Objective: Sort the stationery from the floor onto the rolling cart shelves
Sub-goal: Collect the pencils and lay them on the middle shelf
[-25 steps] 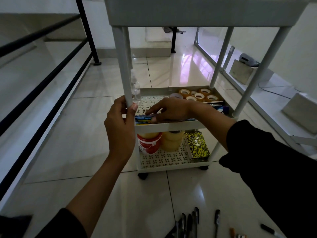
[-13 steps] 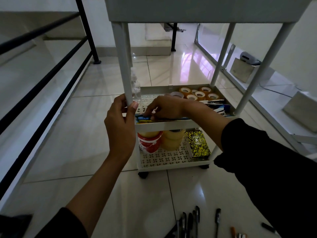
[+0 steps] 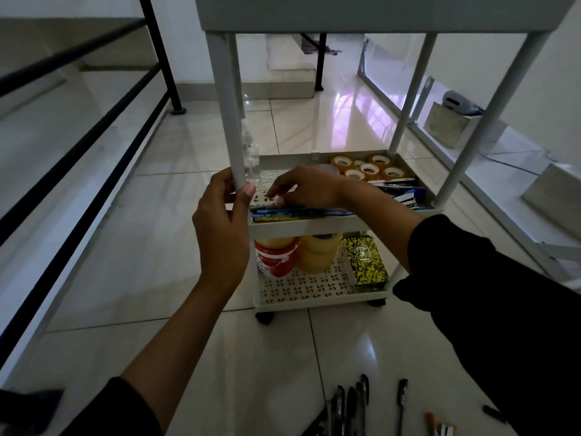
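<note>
The white rolling cart (image 3: 314,226) stands on the shiny floor (image 3: 125,247). The left hand (image 3: 221,228) holds the cart's front left leg (image 3: 231,127), with the fingers (image 3: 220,187) and thumb curled round it. The right hand (image 3: 303,188) reaches over the middle shelf (image 3: 317,227), its fingers bent down and touching the shelf just behind a row of blue pens (image 3: 298,213). I cannot tell if they pinch anything. Brown tape rolls (image 3: 367,167) sit at the back of that shelf. On the bottom shelf (image 3: 301,289) are big tape rolls (image 3: 317,253) and a yellow and black box (image 3: 364,261). Dark pens (image 3: 349,404) lie on the floor in front of the cart.
</note>
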The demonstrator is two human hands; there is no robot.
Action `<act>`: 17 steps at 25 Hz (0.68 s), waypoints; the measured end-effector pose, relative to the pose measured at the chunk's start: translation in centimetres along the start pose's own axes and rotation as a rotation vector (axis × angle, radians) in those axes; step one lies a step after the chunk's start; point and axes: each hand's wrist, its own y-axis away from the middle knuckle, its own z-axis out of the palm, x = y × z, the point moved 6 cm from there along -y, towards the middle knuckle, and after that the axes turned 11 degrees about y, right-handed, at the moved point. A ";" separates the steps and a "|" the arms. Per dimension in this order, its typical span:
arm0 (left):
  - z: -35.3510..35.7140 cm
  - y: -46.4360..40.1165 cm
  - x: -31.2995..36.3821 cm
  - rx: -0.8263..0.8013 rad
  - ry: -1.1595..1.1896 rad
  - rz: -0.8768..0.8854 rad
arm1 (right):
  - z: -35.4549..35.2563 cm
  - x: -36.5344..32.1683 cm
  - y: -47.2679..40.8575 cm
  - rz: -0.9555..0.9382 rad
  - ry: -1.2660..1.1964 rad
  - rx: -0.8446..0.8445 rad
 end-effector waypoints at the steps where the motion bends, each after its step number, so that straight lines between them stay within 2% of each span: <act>1: 0.0 0.0 0.0 -0.003 0.005 -0.003 | 0.2 0.3 0.0 0.015 0.031 -0.007; 8: 0.2 0.1 0.0 -0.031 0.040 -0.006 | 0.0 1.6 -0.1 0.061 0.160 0.039; 12: 0.1 0.0 0.0 -0.029 0.028 0.000 | -0.2 0.9 0.5 0.009 0.033 0.009; 17: 0.0 0.0 -0.1 -0.024 0.003 0.001 | -0.2 0.0 0.8 -0.019 0.090 0.037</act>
